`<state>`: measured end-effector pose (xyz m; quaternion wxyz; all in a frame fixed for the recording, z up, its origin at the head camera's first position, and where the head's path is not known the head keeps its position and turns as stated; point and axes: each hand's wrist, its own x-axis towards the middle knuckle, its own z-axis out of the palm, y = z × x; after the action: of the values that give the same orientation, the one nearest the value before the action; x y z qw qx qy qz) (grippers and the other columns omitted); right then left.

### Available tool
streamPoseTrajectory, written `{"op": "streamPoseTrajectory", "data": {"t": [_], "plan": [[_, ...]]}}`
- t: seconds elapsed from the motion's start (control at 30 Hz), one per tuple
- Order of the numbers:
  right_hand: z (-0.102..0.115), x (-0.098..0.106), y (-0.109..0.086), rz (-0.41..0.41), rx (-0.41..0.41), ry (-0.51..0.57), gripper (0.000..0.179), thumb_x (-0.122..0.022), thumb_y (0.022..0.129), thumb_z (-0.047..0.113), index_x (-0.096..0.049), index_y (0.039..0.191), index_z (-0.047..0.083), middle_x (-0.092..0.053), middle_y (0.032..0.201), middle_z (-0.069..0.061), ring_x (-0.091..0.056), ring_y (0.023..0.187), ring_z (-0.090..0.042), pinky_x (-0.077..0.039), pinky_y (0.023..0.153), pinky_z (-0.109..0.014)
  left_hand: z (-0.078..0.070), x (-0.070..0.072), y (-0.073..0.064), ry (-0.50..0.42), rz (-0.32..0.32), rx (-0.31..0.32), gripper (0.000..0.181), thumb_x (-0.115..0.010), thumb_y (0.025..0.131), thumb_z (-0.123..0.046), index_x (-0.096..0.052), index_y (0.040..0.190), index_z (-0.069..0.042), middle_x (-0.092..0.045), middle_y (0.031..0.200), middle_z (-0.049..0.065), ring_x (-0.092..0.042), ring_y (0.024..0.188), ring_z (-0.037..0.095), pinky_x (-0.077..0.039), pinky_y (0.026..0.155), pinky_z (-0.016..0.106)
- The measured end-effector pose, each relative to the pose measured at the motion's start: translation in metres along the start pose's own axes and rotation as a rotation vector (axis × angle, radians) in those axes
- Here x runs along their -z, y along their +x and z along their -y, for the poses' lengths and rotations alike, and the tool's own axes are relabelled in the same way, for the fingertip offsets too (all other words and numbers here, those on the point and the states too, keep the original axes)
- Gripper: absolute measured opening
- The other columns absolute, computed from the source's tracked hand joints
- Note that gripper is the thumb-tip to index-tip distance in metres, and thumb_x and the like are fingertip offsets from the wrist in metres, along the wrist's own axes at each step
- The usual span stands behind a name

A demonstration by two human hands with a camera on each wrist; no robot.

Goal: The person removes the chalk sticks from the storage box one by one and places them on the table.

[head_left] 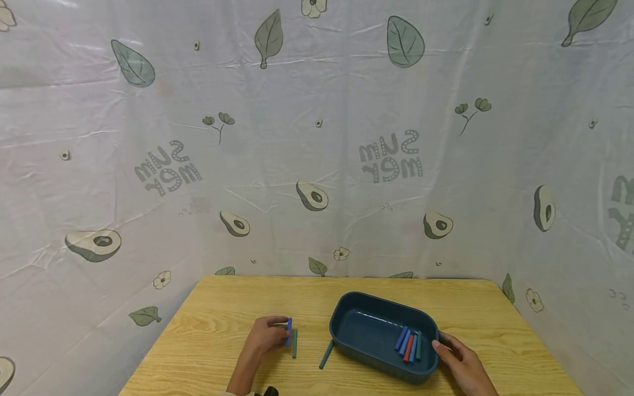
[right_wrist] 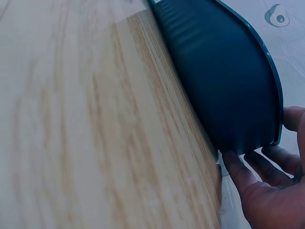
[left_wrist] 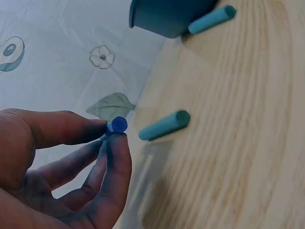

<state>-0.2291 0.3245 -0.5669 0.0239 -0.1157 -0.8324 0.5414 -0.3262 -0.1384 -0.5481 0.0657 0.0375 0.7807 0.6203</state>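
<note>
My left hand (head_left: 269, 334) pinches a blue chalk stick (left_wrist: 116, 126) between thumb and fingertips; dark smudges mark the fingers. Beside it a green chalk stick (head_left: 294, 344) lies on the table. A second green chalk stick (head_left: 325, 355) is close to the left end of a dark blue rectangular container (head_left: 369, 360). Inside the container, at its right end, several sticks lie side by side: blue ones (head_left: 402, 338), a red one (head_left: 408, 348) and a green one (head_left: 419, 346). My right hand (head_left: 463, 366) grips the container's right end, thumb at the rim and fingers against the outside wall.
The wooden table (head_left: 238, 297) reaches back to a pale curtain (head_left: 317, 154) printed with leaves and avocados, which also runs along both sides. A small black object (head_left: 271, 391) shows at the bottom edge by my left wrist.
</note>
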Motion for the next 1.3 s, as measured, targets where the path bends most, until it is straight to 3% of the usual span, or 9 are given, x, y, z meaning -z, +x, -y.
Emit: {"op": "streamPoseTrajectory", "data": {"t": [0.1,0.3,0.4,0.67,1.0,1.3], "plan": [[0.0013,-0.0011,-0.0007,-0.002,-0.001,0.012,0.077,-0.06,0.109,0.049,-0.044,0.157,-0.009,-0.047,0.159,-0.037,-0.06,0.139,-0.044,-0.062,0.099,-0.038,0.0028,0.0018,-0.0006,0.045,-0.004,-0.005,0.051,-0.071,0.087,0.006,-0.062,0.136,0.018,-0.075,0.116,0.031,-0.078,0.095,0.027,-0.067,0.08,0.037],[0.0031,-0.0017,-0.0017,-0.004,-0.007,0.0,0.079,-0.058,0.109,0.051,-0.044,0.158,-0.009,-0.046,0.16,-0.036,-0.053,0.145,-0.048,-0.062,0.101,-0.038,0.0068,0.0002,-0.0016,0.15,-0.002,-0.048,0.045,-0.071,0.086,0.008,-0.066,0.129,0.018,-0.074,0.119,0.034,-0.077,0.106,0.039,-0.066,0.084,0.04],[0.0031,-0.0012,-0.0011,0.004,-0.01,-0.008,0.081,-0.058,0.108,0.054,-0.044,0.158,-0.009,-0.046,0.16,-0.036,-0.051,0.147,-0.049,-0.061,0.102,-0.039,0.0069,-0.0029,-0.0029,0.159,-0.019,-0.043,0.044,-0.071,0.086,0.008,-0.067,0.128,0.018,-0.075,0.117,0.032,-0.077,0.102,0.035,-0.065,0.081,0.04],[0.0042,0.0003,-0.0005,0.009,-0.011,-0.051,0.084,-0.056,0.108,0.058,-0.044,0.158,-0.008,-0.046,0.16,-0.035,-0.047,0.149,-0.052,-0.056,0.111,-0.05,0.0059,-0.0054,-0.0042,0.106,-0.038,-0.002,0.044,-0.071,0.085,0.004,-0.068,0.128,0.017,-0.078,0.111,0.027,-0.076,0.085,0.021,-0.063,0.072,0.036],[0.0019,0.0016,0.0014,0.014,-0.022,-0.072,0.088,-0.055,0.107,0.062,-0.042,0.159,-0.009,-0.045,0.161,-0.035,-0.046,0.149,-0.053,-0.052,0.114,-0.056,0.0058,-0.0062,-0.0036,0.06,-0.031,0.021,0.045,-0.07,0.088,0.005,-0.065,0.13,0.019,-0.077,0.11,0.028,-0.077,0.083,0.022,-0.065,0.071,0.038],[0.0014,0.001,0.0013,0.009,-0.012,-0.066,0.087,-0.056,0.107,0.06,-0.043,0.159,-0.009,-0.046,0.16,-0.035,-0.051,0.146,-0.051,-0.054,0.112,-0.054,0.0051,-0.0068,-0.0047,0.085,-0.045,0.007,0.045,-0.071,0.088,0.002,-0.065,0.13,0.018,-0.077,0.112,0.028,-0.078,0.088,0.024,-0.065,0.073,0.038]]}}
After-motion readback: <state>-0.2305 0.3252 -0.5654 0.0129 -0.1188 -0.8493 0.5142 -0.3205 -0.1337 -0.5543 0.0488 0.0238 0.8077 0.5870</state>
